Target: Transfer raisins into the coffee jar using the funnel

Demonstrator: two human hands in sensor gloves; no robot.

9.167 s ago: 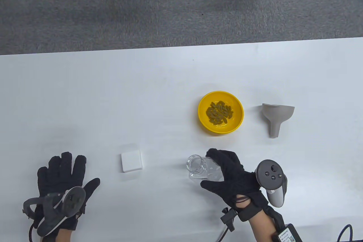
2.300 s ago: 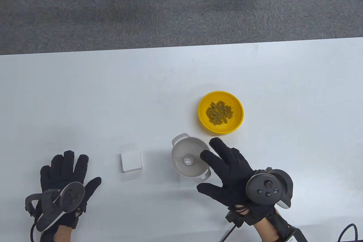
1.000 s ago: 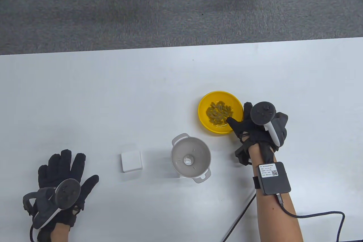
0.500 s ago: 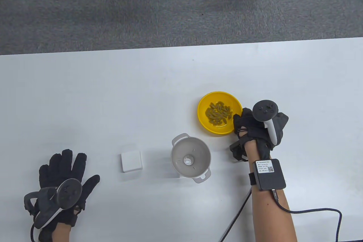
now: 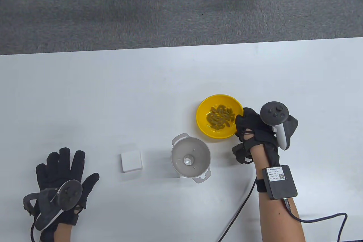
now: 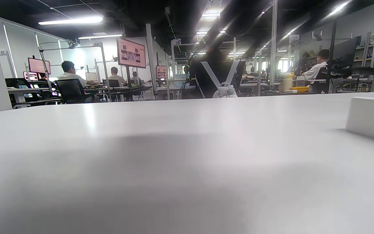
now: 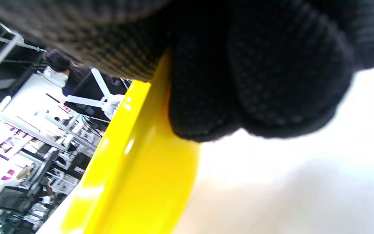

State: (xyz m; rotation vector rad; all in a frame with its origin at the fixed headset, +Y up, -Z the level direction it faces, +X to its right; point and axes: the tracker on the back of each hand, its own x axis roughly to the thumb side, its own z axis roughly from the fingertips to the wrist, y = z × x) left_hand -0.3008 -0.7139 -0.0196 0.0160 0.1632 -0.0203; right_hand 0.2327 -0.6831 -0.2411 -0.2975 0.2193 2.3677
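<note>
One rim of the shallow yellow plastic bowl [image 5: 219, 116], right of centre, is gripped by the right hand [image 5: 255, 128]; olive-brown raisins [image 5: 219, 113] could be spilled past the grey plastic funnel [image 5: 190, 158] seated lower centre if tipped fast. Flat and released on the counter [image 5: 113, 97], the left hand [image 5: 61, 174] steadies nothing, so the funnel may topple.

bowl [image 5: 203, 124]: yellow plastic, glossy, catching highlights in the right wrist view; raisins [image 5: 219, 116] inside: dull olive, wrinkled. funnel [image 5: 190, 158]: pale grey plastic, matt, smooth; block [image 5: 131, 161]: white, matt; table [image 5: 113, 97]: white, smooth, with a faint sheen. gloves on the left hand [image 5: 61, 179] and right hand [image 5: 256, 131]: black knit cloth, dotted weave, matt.
</note>
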